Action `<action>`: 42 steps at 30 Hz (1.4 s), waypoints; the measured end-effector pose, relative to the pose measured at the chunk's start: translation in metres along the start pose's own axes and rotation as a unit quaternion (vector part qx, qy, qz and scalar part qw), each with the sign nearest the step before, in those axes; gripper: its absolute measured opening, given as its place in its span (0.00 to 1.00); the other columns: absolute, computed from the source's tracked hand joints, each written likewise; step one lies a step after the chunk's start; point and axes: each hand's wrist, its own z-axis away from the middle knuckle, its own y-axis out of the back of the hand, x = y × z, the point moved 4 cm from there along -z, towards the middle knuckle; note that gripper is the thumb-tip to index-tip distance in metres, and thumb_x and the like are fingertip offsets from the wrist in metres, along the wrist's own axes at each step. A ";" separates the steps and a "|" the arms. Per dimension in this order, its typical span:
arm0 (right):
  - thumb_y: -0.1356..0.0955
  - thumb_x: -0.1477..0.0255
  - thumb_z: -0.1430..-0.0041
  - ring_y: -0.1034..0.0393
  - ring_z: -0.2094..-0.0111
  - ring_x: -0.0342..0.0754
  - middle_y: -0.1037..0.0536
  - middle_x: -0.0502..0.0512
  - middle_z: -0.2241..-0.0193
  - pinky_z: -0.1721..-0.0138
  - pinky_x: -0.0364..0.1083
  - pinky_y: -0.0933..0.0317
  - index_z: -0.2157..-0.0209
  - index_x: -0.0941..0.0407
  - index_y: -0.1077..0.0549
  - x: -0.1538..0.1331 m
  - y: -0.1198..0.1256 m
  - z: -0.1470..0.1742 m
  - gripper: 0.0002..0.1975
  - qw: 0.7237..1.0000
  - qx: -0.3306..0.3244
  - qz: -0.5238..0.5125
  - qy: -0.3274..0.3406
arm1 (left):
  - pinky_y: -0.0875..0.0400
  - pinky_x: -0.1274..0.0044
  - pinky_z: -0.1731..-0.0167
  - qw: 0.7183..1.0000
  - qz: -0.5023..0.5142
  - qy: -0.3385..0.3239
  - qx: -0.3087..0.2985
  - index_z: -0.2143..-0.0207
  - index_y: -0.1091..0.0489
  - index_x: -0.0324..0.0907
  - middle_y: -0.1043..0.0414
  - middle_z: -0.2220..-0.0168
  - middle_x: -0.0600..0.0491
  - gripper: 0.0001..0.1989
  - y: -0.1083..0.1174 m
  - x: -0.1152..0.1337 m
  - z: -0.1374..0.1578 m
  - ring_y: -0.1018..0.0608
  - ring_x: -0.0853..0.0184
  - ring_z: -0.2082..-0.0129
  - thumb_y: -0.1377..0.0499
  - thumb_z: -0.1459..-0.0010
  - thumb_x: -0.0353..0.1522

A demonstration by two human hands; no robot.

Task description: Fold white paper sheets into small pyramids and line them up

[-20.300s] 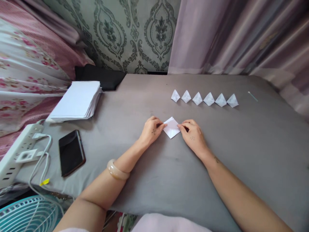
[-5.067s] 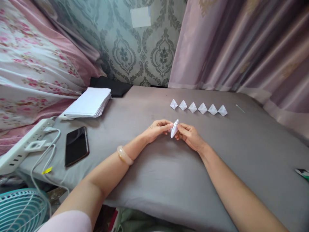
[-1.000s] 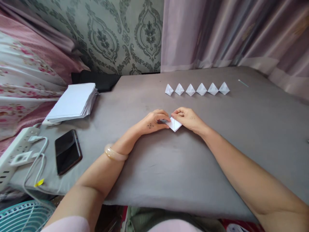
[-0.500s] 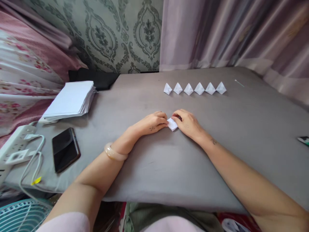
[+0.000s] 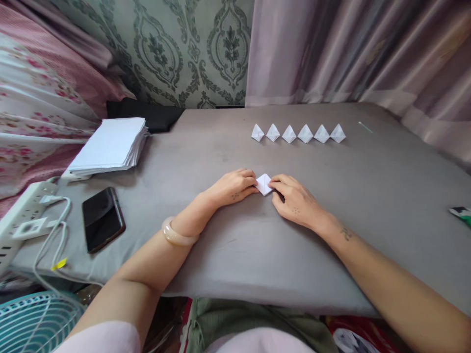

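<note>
Where a floral curtain [image 5: 37, 93] hangs at far left: a white power strip [image 5: 25, 208] carries a white adapter [image 5: 30, 228], with a teal fan [image 5: 37, 318] below at the lower corner.

Paper stack [image 5: 110, 143]: white sheets with uneven edges lie toward the rear of the grey-covered worktop [image 5: 206, 142], in front of a flat black item [image 5: 145, 114].

Phone [image 5: 103, 219]: it lies dark screen up, nearer the front edge than the sheets.

Left hand [image 5: 235, 186]: below a forearm wearing a pale bangle [image 5: 178, 233], bent fingers and thumb close together on the left corner of a small folded paper [image 5: 264, 185], grasping it.

Folded paper: white, creased and turned like a diamond, it lies on the worktop between the two hands.

Right hand [image 5: 294, 198]: fingertips touch the paper's right corner, the thumb curled just beside; whether it pinches the sheet, one cannot tell.

Six paper pieces [image 5: 305, 134]: white, folded and pointed at the top, they line up in a row beyond the right hand.

Thin stick [image 5: 365, 127]: white-tipped, it lies right of the row.

Right edge: a dark and green object [image 5: 461, 213] is partly cut off.
</note>
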 end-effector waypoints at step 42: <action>0.34 0.63 0.45 0.32 0.70 0.46 0.28 0.56 0.62 0.64 0.50 0.38 0.79 0.54 0.28 0.030 -0.007 -0.021 0.13 0.963 0.048 -0.068 -0.257 | 0.28 0.67 0.59 0.934 0.130 0.316 0.108 0.73 0.28 0.38 0.31 0.66 0.47 0.10 -0.014 -0.013 -0.010 0.27 0.65 0.66 0.39 0.44 0.35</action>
